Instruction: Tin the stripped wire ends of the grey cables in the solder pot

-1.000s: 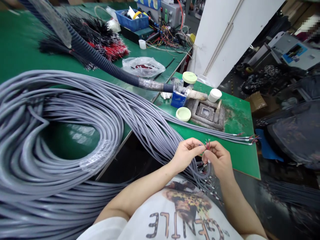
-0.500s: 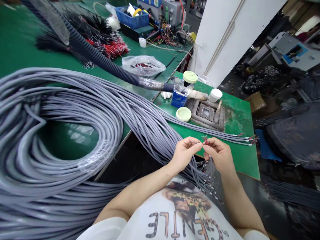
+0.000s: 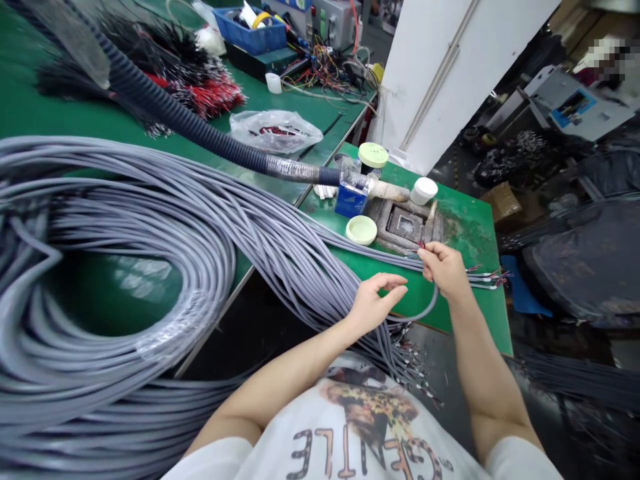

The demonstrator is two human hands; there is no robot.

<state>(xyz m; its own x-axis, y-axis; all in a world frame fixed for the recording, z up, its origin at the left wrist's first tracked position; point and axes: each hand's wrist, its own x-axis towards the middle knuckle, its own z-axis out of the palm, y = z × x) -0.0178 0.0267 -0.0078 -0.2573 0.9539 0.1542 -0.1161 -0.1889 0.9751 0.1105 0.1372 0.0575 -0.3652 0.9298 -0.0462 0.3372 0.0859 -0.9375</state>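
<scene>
Grey cable (image 3: 421, 312) pinched in right hand (image 3: 445, 270), looping past open left hand (image 3: 374, 303).

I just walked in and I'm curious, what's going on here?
A person is handling grey multi-core cable at a green workbench. Their right hand pinches a cable end with thin red-tipped wires showing, over the bench. Their left hand is open and empty, beside the bundled cables. A large coil of grey cable fills the left side of the view, and more cable ends lie on the bench to the right.
</scene>
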